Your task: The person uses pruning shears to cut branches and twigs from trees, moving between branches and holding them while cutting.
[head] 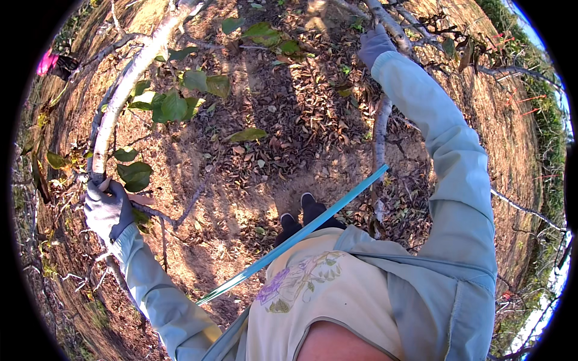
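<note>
My left hand (pixel 108 210), in a grey glove, is closed around the lower part of a pale-barked tree branch (pixel 122 94) on the left. Something pinkish-tan shows by its fingers; I cannot tell what it is. At the upper right my gloved right hand (pixel 377 43) grips near another grey branch (pixel 390 22), its fingers partly hidden. Green leaves (pixel 174 106) hang from twigs beside the left branch. A flat light-blue strip (pixel 293 239) slants across in front of my body, one end near a grey trunk (pixel 381 131), the other passing behind my left sleeve.
Dry fallen leaves (pixel 311 104) cover the ground around my dark shoes (pixel 308 198). Bare twigs (pixel 526 210) reach out on the right. A thin twig (pixel 180 216) crosses near my left wrist. A pink and black thing (pixel 54 65) shows at the far left, unclear.
</note>
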The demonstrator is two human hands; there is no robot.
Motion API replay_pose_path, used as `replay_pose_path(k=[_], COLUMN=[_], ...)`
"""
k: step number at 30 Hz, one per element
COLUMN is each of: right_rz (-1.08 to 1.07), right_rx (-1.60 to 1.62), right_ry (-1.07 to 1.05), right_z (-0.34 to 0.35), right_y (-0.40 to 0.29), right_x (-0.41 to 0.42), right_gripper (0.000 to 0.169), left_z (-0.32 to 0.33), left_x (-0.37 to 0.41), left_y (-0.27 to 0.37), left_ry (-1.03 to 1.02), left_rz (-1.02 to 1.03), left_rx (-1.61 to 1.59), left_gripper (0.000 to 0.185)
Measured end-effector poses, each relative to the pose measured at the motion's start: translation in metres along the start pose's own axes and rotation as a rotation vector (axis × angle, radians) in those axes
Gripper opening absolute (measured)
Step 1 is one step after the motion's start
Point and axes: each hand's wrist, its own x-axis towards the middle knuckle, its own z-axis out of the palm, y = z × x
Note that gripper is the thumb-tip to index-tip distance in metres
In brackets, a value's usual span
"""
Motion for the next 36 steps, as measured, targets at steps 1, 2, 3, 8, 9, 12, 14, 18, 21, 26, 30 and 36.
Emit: replay_pose_path(k=[1,2,3,8,9,12,14,18,21,26,30,36], right_rz=[0.010,0.012,0.018,-0.028,-0.034,-0.011,0.004,-0.022,0.000,0.004,-0.010,0.047], right_rx=[0.002,0.016,0.026,-0.076,-0.100,-0.093,-0.083,0.039,-0.002,0.027,-0.030,0.336], right_ry=[-0.029,-0.117,-0.207,-0.208,-0.206,-0.158,-0.134,-0.090,-0.044,-0.127,-0.103,-0.193], right_z=[-0.003,-0.007,-0.013,-0.011,-0.013,-0.002,0.008,-0.004,0.008,0.011,0.000,-0.032], right_y=[-0.001,-0.003,-0.002,-0.008,-0.008,-0.010,-0.011,-0.012,-0.017,-0.017,-0.018,-0.016], right_x=[0.001,0.003,0.001,-0.006,-0.007,-0.012,-0.015,-0.023,-0.025,-0.035,-0.039,-0.056], right_gripper=[0.015,0.018,0.021,0.020,0.020,0.020,0.019,0.017,0.018,0.017,0.016,0.029], left_z=[0.000,0.000,0.002,0.005,0.005,0.004,0.011,0.004,0.003,0.010,0.008,0.001], left_x=[-0.001,-0.001,-0.001,-0.001,-0.001,0.000,0.001,-0.001,-0.001,-0.001,0.000,0.000], left_y=[-0.001,-0.003,-0.003,-0.004,-0.004,-0.001,-0.001,-0.005,-0.005,-0.001,-0.005,-0.005], left_ry=[0.003,0.006,0.011,0.050,0.056,0.053,0.065,0.078,0.054,0.076,0.161,0.170], left_rz=[0.001,0.003,0.006,0.023,0.023,0.030,0.037,0.027,0.018,0.044,0.069,0.113], left_rx=[0.006,0.012,0.013,0.000,0.001,0.007,-0.024,0.003,0.002,-0.017,-0.022,-0.060], left_gripper=[0.046,0.046,0.046,0.045,0.046,0.045,0.045,0.045,0.046,0.046,0.040,0.036])
